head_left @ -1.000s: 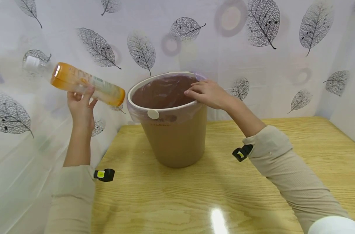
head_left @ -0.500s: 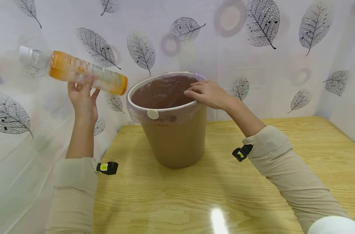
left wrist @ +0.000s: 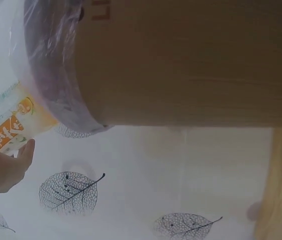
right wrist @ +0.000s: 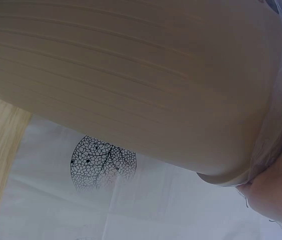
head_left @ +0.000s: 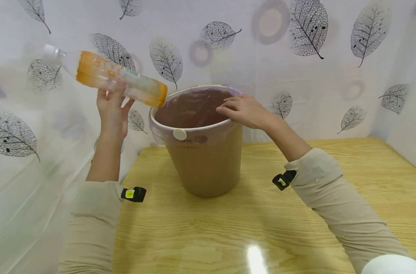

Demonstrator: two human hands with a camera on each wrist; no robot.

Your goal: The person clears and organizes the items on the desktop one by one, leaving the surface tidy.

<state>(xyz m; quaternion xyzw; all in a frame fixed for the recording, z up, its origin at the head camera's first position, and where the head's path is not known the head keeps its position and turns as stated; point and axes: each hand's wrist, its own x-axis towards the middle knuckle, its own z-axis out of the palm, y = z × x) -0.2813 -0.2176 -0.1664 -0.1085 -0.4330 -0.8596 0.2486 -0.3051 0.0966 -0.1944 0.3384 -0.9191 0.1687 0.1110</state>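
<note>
My left hand (head_left: 113,110) grips a clear plastic bottle (head_left: 122,80) with an orange and white label and a white cap. The bottle is held aloft, tilted, its cap to the upper left and its base overlapping the left rim of the trash can in the head view. That brown trash can (head_left: 208,167) has a cream rim and a thin purplish liner bag (head_left: 160,131) folded over it. Over the can's right rim lies my right hand (head_left: 244,109), fingers reaching across to the inside. In the left wrist view the bottle's label (left wrist: 8,122) shows beside the liner.
The trash can stands upright on a wood-grain table (head_left: 201,236). A white curtain (head_left: 249,68) printed with dark leaves hangs behind and along the left side. A white rounded object (head_left: 391,264) shows at the bottom right corner.
My left hand has carried the bottle up and to the right, so its base now overlaps the can's rim. The right hand and the trash can have stayed in place.
</note>
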